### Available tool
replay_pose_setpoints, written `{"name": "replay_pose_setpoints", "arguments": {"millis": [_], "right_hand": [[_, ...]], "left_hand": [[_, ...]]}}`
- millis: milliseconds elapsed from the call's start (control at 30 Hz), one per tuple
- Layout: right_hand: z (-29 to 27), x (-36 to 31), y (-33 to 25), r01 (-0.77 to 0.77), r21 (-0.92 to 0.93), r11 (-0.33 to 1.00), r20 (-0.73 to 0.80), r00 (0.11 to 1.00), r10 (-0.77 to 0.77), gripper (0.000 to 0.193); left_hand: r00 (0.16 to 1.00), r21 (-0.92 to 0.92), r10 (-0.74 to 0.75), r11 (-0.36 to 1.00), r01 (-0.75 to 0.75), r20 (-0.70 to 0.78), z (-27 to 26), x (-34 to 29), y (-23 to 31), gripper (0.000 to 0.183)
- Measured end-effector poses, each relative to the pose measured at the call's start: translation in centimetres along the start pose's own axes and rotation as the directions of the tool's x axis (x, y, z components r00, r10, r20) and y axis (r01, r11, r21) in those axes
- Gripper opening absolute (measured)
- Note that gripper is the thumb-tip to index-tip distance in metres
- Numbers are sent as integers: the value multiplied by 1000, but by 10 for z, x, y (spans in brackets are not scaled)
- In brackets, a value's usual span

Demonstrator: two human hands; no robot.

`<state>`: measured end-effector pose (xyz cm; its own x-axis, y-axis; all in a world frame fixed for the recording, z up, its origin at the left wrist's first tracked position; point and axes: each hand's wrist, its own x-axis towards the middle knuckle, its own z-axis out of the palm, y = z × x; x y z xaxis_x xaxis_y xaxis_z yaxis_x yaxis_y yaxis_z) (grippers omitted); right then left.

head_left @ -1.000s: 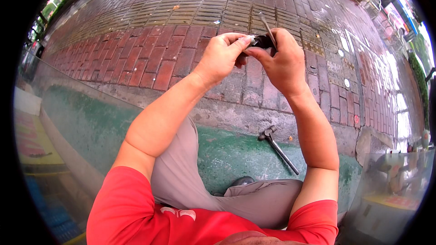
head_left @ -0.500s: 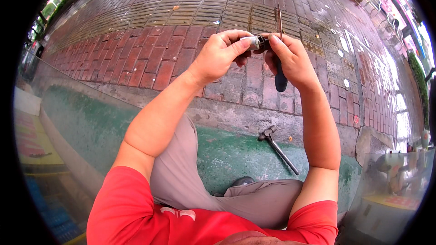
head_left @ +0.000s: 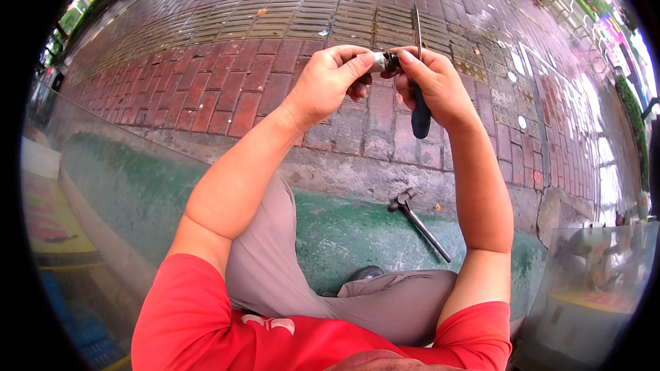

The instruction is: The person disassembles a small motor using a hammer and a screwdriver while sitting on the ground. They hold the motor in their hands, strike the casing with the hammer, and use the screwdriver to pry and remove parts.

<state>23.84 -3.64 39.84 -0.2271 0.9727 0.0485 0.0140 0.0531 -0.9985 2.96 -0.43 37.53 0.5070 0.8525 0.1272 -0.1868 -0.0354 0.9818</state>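
Note:
Out over the brick paving, my left hand [head_left: 330,86] is closed around a small silver cylindrical metal part [head_left: 377,62], thumb along its top. The part's dark end [head_left: 390,62] points toward my right hand [head_left: 433,82], whose thumb and fingers pinch at it. My right hand also keeps hold of a long, thin-bladed tool with a dark handle [head_left: 421,115]; its blade [head_left: 416,27] points away from me and the handle hangs below the palm. Whether it is a screwdriver or a knife I cannot tell. The fingers hide much of the part.
A ball-peen hammer [head_left: 421,225] lies on the green-painted step [head_left: 344,233] between my legs and right arm. Wet red bricks [head_left: 206,89] and yellowish ribbed tiles [head_left: 302,17] stretch beyond. A clear panel [head_left: 598,268] stands at the right; metal racks [head_left: 584,34] are farther off.
Both hands have shifted very slightly left in the picture, along with the scene. The dark end of the part shows at a somewhat different angle. Both hands keep their hold.

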Motion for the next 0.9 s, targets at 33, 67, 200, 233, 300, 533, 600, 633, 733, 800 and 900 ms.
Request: {"name": "replay_pose_setpoints", "arguments": {"millis": [33,67,200,233,300,533,600,633,733,800,900], "right_hand": [[2,0,0,11,-1,1000,-26,1000,-11,32],[4,0,-1,23,-3,1000,-52,998,-23,32],[8,1,-2,30,-38,999,-105,994,-34,29],[7,0,-2,31,-94,995,-105,994,-41,30],[8,0,-1,101,-234,967,-133,982,-134,32],[30,-6,-9,322,-761,563,-65,825,-561,35],[30,-5,-8,370,-831,415,18,763,-646,37],[29,-4,-6,382,-851,361,49,741,-669,39],[31,-3,-7,400,-876,270,108,708,-698,43],[32,-3,-8,403,-872,278,107,711,-695,42],[28,1,-5,402,-791,462,13,765,-644,36]], "left_hand": [[1000,6,-9,1000,9,-11,1,0,0,30],[1000,-4,-19,1000,19,-11,1,-1,2,30],[997,-29,-64,998,62,-52,4,-2,5,30],[995,-31,-76,997,74,-71,5,-2,5,30],[993,-21,-88,996,86,-81,4,-2,5,29],[986,-95,-154,985,147,-69,0,-2,6,28],[981,-165,-187,970,176,-48,-2,0,3,29],[979,-200,-203,961,191,-38,-3,1,2,29],[969,-300,-248,924,236,-1,-4,0,2,30],[964,-339,-265,905,259,28,-5,-1,4,30],[969,-335,-243,911,242,38,-5,-1,2,29]]}}
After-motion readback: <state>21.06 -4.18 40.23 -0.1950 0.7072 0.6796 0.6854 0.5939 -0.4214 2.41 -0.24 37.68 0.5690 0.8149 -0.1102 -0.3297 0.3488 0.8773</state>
